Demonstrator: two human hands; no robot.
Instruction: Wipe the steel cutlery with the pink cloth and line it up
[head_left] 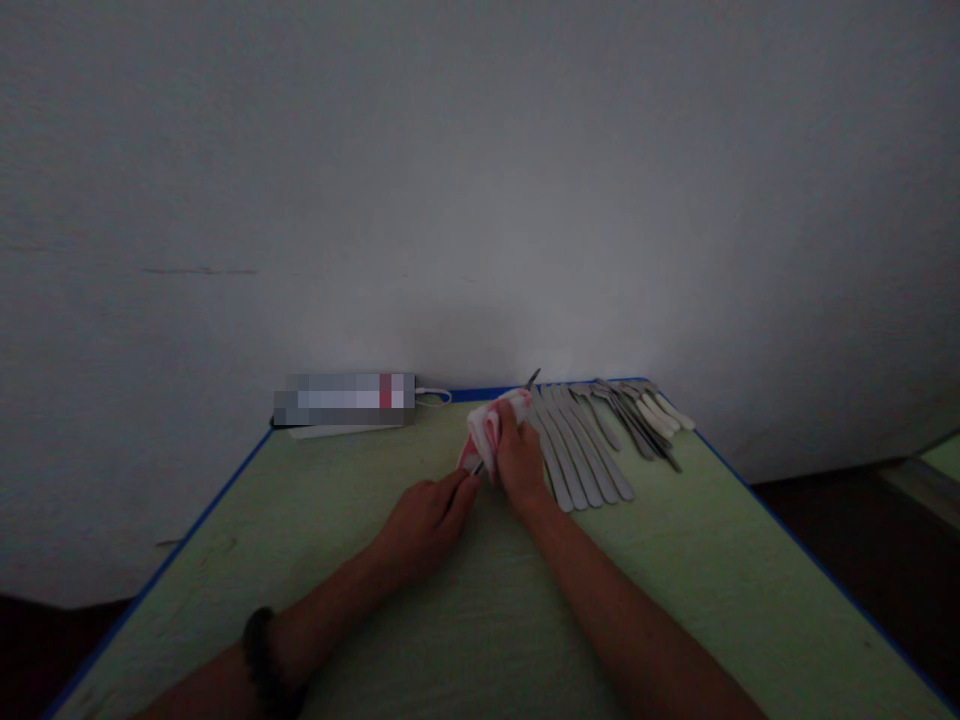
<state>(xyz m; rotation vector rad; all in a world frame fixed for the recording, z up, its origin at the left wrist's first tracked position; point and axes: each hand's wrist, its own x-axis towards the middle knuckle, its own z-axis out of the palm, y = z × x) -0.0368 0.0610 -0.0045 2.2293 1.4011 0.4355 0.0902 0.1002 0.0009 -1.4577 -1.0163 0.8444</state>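
My left hand is closed round the handle end of a metal table knife, whose narrow tip pokes out beyond a cloth. Most of the blade is hidden. That white and pink cloth is wrapped about the knife's middle, and my right hand grips it there. Just right of my right hand, several table knives lie side by side on the table, handles toward me. A single spoon rests beside them.
Farther right is a loose heap of metal cutlery with some white-handled pieces. A blurred-out box-like object with a white cable stands at the back left. The green table has a blue edge and meets a grey wall.
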